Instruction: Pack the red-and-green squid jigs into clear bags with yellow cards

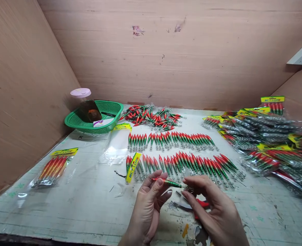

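Observation:
My left hand (148, 205) pinches the red end of a red-and-green fishing lure (172, 183), holding it level above the table. At its other end, my right hand (214, 208) closes thumb and fingers around the metal hook part, which the fingertips partly hide. Below my hands lies a red-handled tool (203, 204), mostly covered by my right hand. Just beyond, a row of like lures (189, 164) lies side by side, and a second row (171, 140) lies behind it. A clear bag with a yellow header (133, 167) rests over the near row's left end.
A loose heap of lures (151, 116) lies at the back. Packed lure bags (263, 133) pile up at the right. At the left are a green basket (118, 108) with a lidded cup (85, 102), flat bags (116, 147) and a pack of orange lures (54, 167). Board walls enclose the table.

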`<state>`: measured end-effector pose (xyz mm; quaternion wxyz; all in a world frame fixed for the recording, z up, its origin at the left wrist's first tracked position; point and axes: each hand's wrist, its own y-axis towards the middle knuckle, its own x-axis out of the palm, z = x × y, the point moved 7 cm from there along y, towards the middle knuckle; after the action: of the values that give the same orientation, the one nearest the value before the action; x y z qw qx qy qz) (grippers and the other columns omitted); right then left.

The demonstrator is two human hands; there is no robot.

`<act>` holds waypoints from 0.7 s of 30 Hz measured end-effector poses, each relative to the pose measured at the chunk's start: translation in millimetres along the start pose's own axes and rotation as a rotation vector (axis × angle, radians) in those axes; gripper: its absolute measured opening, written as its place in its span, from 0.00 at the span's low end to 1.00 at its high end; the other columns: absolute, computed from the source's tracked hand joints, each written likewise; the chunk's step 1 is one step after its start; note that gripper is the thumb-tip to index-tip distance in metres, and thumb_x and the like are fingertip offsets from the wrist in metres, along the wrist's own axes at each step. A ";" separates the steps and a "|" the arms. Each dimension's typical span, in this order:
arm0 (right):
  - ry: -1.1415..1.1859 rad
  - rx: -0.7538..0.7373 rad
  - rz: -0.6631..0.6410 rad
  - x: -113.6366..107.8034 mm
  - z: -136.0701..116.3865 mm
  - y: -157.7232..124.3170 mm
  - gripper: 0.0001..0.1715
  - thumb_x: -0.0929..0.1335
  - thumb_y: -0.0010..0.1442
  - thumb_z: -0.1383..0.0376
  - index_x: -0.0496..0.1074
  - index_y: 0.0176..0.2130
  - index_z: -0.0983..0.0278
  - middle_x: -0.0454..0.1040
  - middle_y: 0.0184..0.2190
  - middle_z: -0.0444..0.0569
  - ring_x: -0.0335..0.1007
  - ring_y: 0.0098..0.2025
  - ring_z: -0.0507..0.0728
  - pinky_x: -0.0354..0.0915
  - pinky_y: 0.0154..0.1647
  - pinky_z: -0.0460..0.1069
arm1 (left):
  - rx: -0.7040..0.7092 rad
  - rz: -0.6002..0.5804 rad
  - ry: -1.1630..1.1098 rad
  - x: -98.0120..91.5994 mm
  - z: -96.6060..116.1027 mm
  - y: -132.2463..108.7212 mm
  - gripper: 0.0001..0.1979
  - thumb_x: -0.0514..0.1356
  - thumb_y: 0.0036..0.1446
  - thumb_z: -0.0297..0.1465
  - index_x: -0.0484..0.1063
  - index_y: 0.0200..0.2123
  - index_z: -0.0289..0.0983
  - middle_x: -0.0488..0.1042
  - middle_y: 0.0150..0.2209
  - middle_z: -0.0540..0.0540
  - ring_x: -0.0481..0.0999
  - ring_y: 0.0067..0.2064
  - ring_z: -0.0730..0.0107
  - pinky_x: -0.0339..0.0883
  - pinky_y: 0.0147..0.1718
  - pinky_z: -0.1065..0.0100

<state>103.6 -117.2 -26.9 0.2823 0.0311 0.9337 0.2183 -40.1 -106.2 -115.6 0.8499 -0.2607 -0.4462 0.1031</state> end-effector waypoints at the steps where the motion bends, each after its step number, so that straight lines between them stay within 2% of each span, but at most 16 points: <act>1: -0.014 -0.013 0.026 1.6 -2.2 0.7 0.10 0.67 0.60 0.66 0.69 0.44 0.60 0.73 0.35 0.48 0.72 0.33 0.53 0.72 0.32 0.45 | 0.003 -0.006 0.014 1.2 -0.1 -1.8 0.18 0.72 0.42 0.26 0.74 0.38 0.34 0.80 0.39 0.44 0.79 0.33 0.72 0.76 0.30 0.73; 5: -0.031 -0.118 0.081 11.1 -15.2 -0.7 0.11 0.66 0.59 0.71 0.70 0.43 0.60 0.75 0.36 0.49 0.74 0.36 0.54 0.72 0.36 0.47 | 0.013 0.011 0.019 3.9 -0.5 -5.2 0.19 0.73 0.39 0.27 0.74 0.37 0.34 0.80 0.38 0.44 0.80 0.34 0.70 0.76 0.31 0.72; 8: 0.004 -0.167 0.045 18.4 -18.8 -5.8 0.14 0.66 0.59 0.73 0.70 0.45 0.60 0.76 0.39 0.50 0.75 0.41 0.56 0.74 0.37 0.47 | 0.043 0.036 -0.028 3.3 1.1 -3.7 0.19 0.74 0.37 0.26 0.74 0.35 0.34 0.80 0.34 0.47 0.79 0.30 0.73 0.74 0.27 0.75; 12: 0.117 -0.024 -0.026 18.3 -5.8 -10.4 0.16 0.67 0.59 0.69 0.68 0.48 0.59 0.72 0.46 0.53 0.74 0.41 0.55 0.74 0.27 0.42 | 0.028 0.073 -0.037 -0.4 -0.4 -3.4 0.20 0.74 0.35 0.25 0.74 0.35 0.35 0.80 0.32 0.49 0.79 0.29 0.74 0.73 0.26 0.76; 16: 0.215 0.118 -0.150 17.7 3.9 -12.1 0.16 0.65 0.62 0.66 0.65 0.50 0.57 0.68 0.48 0.52 0.74 0.38 0.52 0.74 0.27 0.43 | -0.040 0.015 -0.012 3.7 -5.0 -7.2 0.22 0.75 0.34 0.26 0.74 0.35 0.34 0.80 0.32 0.46 0.79 0.30 0.72 0.73 0.25 0.76; 18: 0.208 0.105 -0.161 15.2 2.4 -12.1 0.13 0.64 0.63 0.65 0.66 0.49 0.57 0.68 0.47 0.51 0.73 0.39 0.53 0.74 0.29 0.43 | -0.079 -0.010 -0.005 6.7 -7.0 -8.8 0.24 0.76 0.32 0.27 0.74 0.36 0.33 0.80 0.33 0.44 0.79 0.30 0.71 0.73 0.25 0.76; 21: 0.117 0.063 -0.092 7.5 -0.1 -13.3 0.08 0.66 0.61 0.65 0.67 0.43 0.60 0.68 0.38 0.49 0.69 0.30 0.50 0.70 0.25 0.43 | -0.090 0.011 -0.007 7.1 -6.9 -9.5 0.25 0.76 0.30 0.27 0.74 0.36 0.33 0.80 0.34 0.44 0.80 0.31 0.70 0.73 0.25 0.76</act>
<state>98.2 -127.9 -36.3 0.2359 -0.0159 0.9554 0.1768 -31.0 -113.8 -108.8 0.8352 -0.3007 -0.4519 0.0883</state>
